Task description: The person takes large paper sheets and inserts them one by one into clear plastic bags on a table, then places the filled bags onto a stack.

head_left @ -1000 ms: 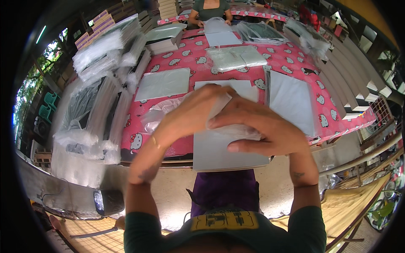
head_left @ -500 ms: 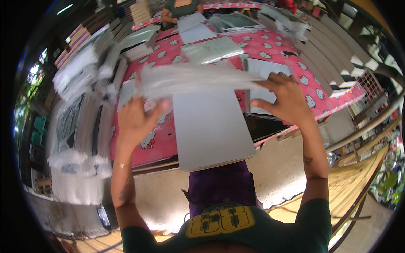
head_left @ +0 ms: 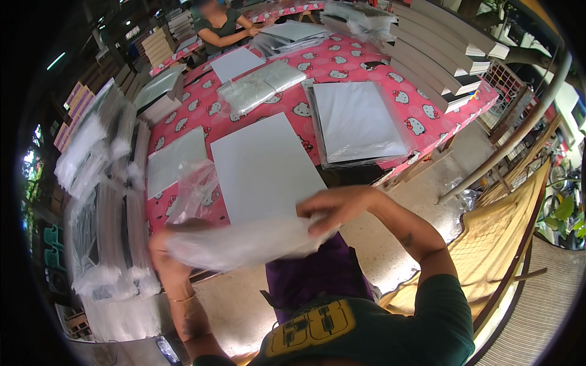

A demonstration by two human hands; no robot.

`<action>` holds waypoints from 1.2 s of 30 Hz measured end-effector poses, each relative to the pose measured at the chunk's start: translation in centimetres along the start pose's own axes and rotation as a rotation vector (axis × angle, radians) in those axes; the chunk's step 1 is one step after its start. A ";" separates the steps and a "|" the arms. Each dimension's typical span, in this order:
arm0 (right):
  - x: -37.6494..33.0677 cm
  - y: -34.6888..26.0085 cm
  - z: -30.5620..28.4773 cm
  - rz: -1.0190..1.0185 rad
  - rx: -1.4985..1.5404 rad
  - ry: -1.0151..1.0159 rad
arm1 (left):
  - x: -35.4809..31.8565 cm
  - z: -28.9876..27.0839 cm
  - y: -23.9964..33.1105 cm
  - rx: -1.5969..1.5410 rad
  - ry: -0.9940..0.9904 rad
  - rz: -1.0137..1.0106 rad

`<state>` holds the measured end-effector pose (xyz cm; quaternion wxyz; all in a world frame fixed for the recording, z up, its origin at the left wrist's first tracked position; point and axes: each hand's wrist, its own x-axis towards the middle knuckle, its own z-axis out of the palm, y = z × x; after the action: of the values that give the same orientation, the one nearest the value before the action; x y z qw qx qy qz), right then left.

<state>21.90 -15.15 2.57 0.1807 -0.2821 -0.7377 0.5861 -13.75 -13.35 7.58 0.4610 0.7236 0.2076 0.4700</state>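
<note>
- Head view: our right hand (head_left: 342,204) is pinching the right end of a clear plastic sleeve (head_left: 244,247).
- Our left hand (head_left: 160,249) is blurring at its left end; we can't tell if it's gripping.
- Sleeve is spanning between both hands.
- Just beyond the grip, a white board (head_left: 265,165) is lying on the pink tablecloth (head_left: 421,122).
- Beyond right, we're seeing a bagged board (head_left: 360,122).

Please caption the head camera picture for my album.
Left hand and right hand hold blurred clear plastic at the near end of a pale rectangular panel on a pink patterned table.
</note>
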 end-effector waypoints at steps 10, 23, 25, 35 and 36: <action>-4.1 1.6 1.1 -0.026 0.745 0.479 | -2.7 1.9 -3.1 -0.281 0.152 -0.262; -3.1 5.1 3.3 0.009 0.144 -0.009 | -5.0 1.9 -3.7 -0.631 0.271 -0.559; -2.8 3.6 4.5 -0.322 1.043 0.469 | -6.4 0.7 -5.3 -0.005 -0.232 -0.796; -6.2 4.4 7.3 -0.001 0.596 0.348 | -9.7 1.4 -3.4 -0.682 0.344 -0.599; -6.0 4.0 8.3 0.022 0.453 0.472 | -11.5 2.1 -3.8 -0.628 0.378 -0.583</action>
<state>22.39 -24.60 -2.93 0.3984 -0.3710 -0.5232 0.6557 -16.88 -20.89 -1.63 0.7246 0.3622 0.3300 0.4846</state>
